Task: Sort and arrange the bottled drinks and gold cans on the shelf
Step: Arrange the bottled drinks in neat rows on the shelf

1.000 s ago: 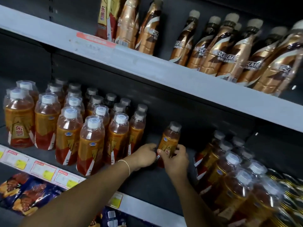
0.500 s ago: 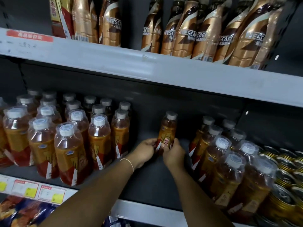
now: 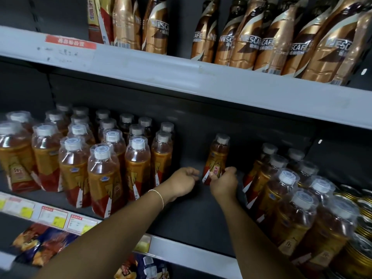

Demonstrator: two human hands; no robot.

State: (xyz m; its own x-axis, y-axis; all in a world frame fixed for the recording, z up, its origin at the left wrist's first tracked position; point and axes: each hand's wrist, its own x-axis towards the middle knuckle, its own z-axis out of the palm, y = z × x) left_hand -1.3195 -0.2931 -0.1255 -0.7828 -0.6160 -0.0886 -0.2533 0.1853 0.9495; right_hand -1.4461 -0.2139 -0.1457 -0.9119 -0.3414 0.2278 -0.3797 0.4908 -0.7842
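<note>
- The right hand (image 3: pixel 224 185) gripped a lone bottle (image 3: pixel 219 156) low on its label, thumb and fingers curled round its base.
- That bottle stood upright on the dark shelf (image 3: pixel 191 218), in the gap between two groups of bottles.
- The left hand (image 3: pixel 183 183) sat at 9 o'clock of the bottle, just beside it, fingers loosely curled and holding nothing. A thin bracelet (image 3: pixel 159 196) circled its wrist.
- A dense block of capped bottles (image 3: pixel 104 174) stood farther out at 9 o'clock, well apart from the lone one.
- A second cluster of bottles (image 3: pixel 298 208) stood at 4 o'clock, with gold cans (image 3: pixel 360 252) beyond it at the frame's edge.
- Coffee bottles (image 3: pixel 247 37) lined the upper shelf at 12 o'clock.
</note>
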